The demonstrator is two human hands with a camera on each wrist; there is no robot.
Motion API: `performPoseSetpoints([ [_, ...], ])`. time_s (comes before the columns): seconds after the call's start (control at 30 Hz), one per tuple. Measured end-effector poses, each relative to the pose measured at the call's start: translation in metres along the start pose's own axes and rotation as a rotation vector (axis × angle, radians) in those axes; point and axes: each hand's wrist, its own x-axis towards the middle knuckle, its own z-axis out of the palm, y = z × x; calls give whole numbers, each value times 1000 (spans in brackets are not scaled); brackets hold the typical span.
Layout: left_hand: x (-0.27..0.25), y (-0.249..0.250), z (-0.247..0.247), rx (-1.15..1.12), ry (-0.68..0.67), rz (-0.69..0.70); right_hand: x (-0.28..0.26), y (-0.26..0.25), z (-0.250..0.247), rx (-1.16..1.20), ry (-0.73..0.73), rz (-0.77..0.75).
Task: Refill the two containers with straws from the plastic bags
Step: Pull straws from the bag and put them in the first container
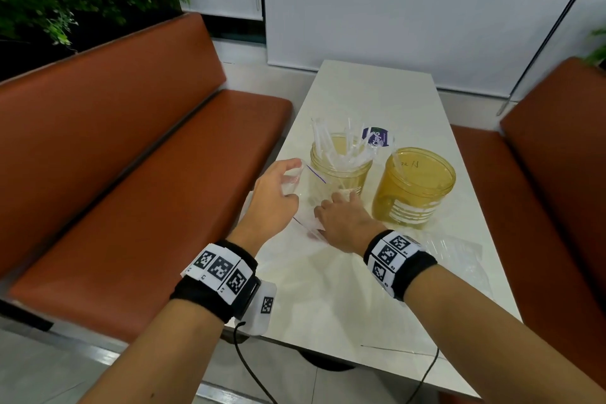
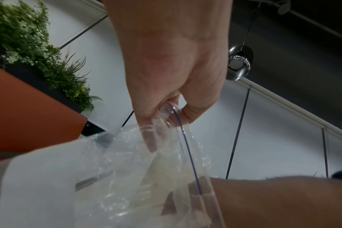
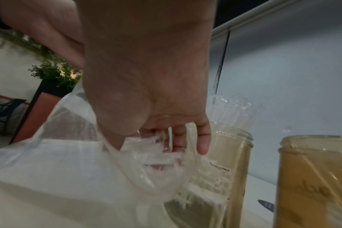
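Note:
Two yellowish clear jars stand on the white table. The left jar holds several wrapped straws that stick up out of it. The right jar looks nearly empty. In front of the left jar my left hand pinches the zip rim of a clear plastic bag and holds it up. My right hand reaches into the bag's mouth, fingers curled round a few wrapped straws, which are blurred.
A second, flat clear bag lies on the table right of my right wrist. A blue-labelled packet sits behind the jars. Orange bench seats flank the table on both sides, and a cable hangs at its near edge.

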Motion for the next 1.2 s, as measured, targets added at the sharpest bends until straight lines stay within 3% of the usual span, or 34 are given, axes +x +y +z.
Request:
performPoseSetpoints([
  [0.13, -2, -2, 4, -3, -3, 0, 1, -2, -8, 14, -77, -21],
  [0.6, -4, -5, 11, -108, -33, 4, 2, 22, -38, 472, -111, -1],
  [0.77, -6, -16, 21, 66, -103, -2, -14, 35, -80, 507, -66, -30],
  [0.9, -7, -22, 34, 331, 16, 70, -30, 43, -118, 600, 20, -47],
  [1.0, -2, -24, 40, 306, 158, 66, -38, 49, -135, 716, 201, -72],
  [1.2, 12, -20, 43, 111, 198, 31, -30, 43, -121, 1463, 470, 37],
])
